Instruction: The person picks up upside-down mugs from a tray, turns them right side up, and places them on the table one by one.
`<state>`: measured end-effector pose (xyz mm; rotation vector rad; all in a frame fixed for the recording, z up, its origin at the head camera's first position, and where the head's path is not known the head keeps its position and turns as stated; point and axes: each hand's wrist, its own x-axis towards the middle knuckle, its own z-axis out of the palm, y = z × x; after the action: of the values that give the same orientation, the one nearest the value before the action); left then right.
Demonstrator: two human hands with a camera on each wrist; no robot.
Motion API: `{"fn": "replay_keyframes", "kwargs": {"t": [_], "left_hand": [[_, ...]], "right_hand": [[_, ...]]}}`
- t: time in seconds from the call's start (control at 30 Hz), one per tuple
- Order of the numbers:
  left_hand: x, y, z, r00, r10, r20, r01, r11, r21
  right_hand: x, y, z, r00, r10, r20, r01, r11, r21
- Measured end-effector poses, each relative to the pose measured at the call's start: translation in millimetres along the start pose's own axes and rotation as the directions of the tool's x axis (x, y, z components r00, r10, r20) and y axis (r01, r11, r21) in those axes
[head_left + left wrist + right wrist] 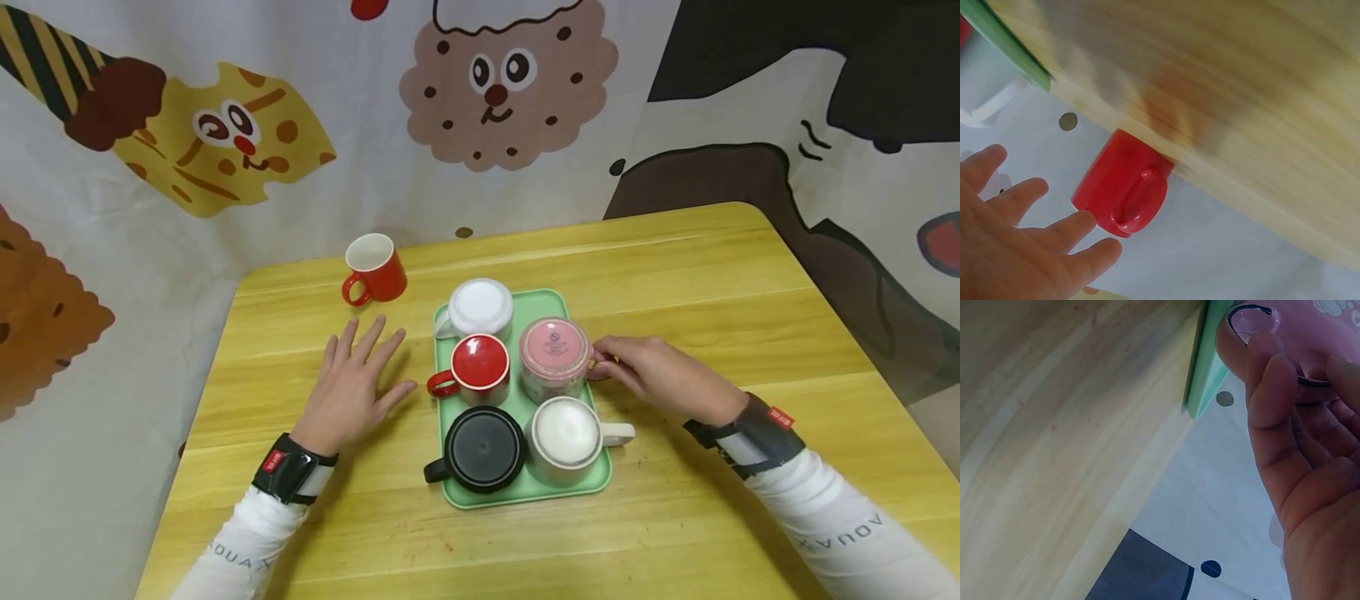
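Pinching, with thumb and bent fingers of the right hand (671, 379), the looped pink handle of a round, glossy pink ceramic mug (553, 343), and a neat grip too! Turned bottom-up, showing a small printed mark on the base, set over the right half of a pale green rectangular tray (546, 302); cannot tell whether resting on the tray floor or held just above.

Across to the left hand (345, 392): released and relaxed, with fingers fanned wide, just beside the tray's left edge; cannot tell whether touching the wood below. Near those fingertips, spotting a red cylindrical ceramic mug (386, 282), upright, white inside, with handle turned left and nearward, apart from the tray.

Back to the tray, then: counting a round white mug (482, 308) bottom-up at far left; just nearer, a red-topped mug (480, 362) with red handle jutting left; at near left, a matte black mug (485, 450), also bottom-up; and beside it, a cream-white mug (567, 433), pointing a handle rightward past the rim.

Further out, taking in a yellow wooden table (750, 292) and, behind, a white cloth curtain (337, 50) printed with cartoon biscuits.
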<state>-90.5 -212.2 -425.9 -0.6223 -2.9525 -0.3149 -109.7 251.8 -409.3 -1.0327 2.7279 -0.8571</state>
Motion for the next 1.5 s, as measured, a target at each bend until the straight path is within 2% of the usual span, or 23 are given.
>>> {"fn": "replay_keyframes", "kwargs": {"t": [0.33, 0.5, 0.6, 0.8, 0.93, 1.03, 1.07, 1.13, 1.2, 1.27, 1.37, 1.4, 1.5], "left_hand": [[4.3, 3.9, -9.8, 0.999, 0.020, -0.050, -0.021, 1.000, -0.012], [10.0, 8.5, -18.9, 0.996, 0.040, -0.077, -0.041, 0.999, -0.018], [14.2, 12.4, -25.1, 0.993, 0.059, -0.100, -0.063, 0.997, -0.037], [25.8, 24.1, -36.5, 0.983, 0.088, -0.160, -0.111, 0.983, -0.143], [34.8, 35.8, -43.6, 0.981, 0.081, -0.176, -0.131, 0.948, -0.292], [41.3, 47.1, -48.5, 0.986, 0.054, -0.156, -0.118, 0.892, -0.437], [43.6, 51.0, -49.6, 0.988, 0.044, -0.148, -0.112, 0.865, -0.488], [48.3, 59.0, -51.8, 0.991, 0.031, -0.134, -0.105, 0.794, -0.598], [53.4, 67.2, -53.3, 0.993, 0.024, -0.120, -0.102, 0.702, -0.705], [58.4, 75.7, -54.2, 0.995, 0.025, -0.100, -0.095, 0.592, -0.800], [65.3, 89.6, -54.4, 0.997, 0.026, -0.069, -0.073, 0.443, -0.893], [67.7, 94.4, -54.2, 0.998, 0.028, -0.060, -0.066, 0.400, -0.914], [74.2, 108.9, -53.1, 0.999, 0.023, -0.044, -0.049, 0.292, -0.955]], "right_hand": [[6.7, -9.0, -21.3, 0.998, -0.038, -0.057, 0.035, 0.999, -0.039], [12.8, -17.3, -37.7, 0.997, -0.024, -0.076, 0.023, 1.000, -0.008], [17.6, -22.4, -46.3, 0.991, -0.048, -0.123, 0.050, 0.999, 0.014], [30.7, -33.5, -56.9, 0.969, -0.061, -0.241, 0.076, 0.996, 0.055], [39.6, -42.5, -59.5, 0.957, -0.020, -0.290, 0.058, 0.990, 0.125], [47.3, -50.4, -58.9, 0.947, 0.011, -0.321, 0.061, 0.975, 0.212], [50.2, -53.1, -58.2, 0.945, 0.021, -0.327, 0.066, 0.966, 0.252], [56.0, -58.1, -56.3, 0.941, 0.038, -0.335, 0.078, 0.943, 0.325], [61.7, -62.6, -54.0, 0.939, 0.057, -0.340, 0.083, 0.920, 0.384], [67.4, -66.2, -51.7, 0.937, 0.078, -0.340, 0.082, 0.898, 0.432], [75.0, -71.3, -48.9, 0.933, 0.111, -0.341, 0.076, 0.868, 0.491], [77.6, -72.7, -47.8, 0.933, 0.123, -0.337, 0.073, 0.854, 0.515], [84.5, -76.9, -44.2, 0.934, 0.153, -0.324, 0.073, 0.805, 0.589]]}}
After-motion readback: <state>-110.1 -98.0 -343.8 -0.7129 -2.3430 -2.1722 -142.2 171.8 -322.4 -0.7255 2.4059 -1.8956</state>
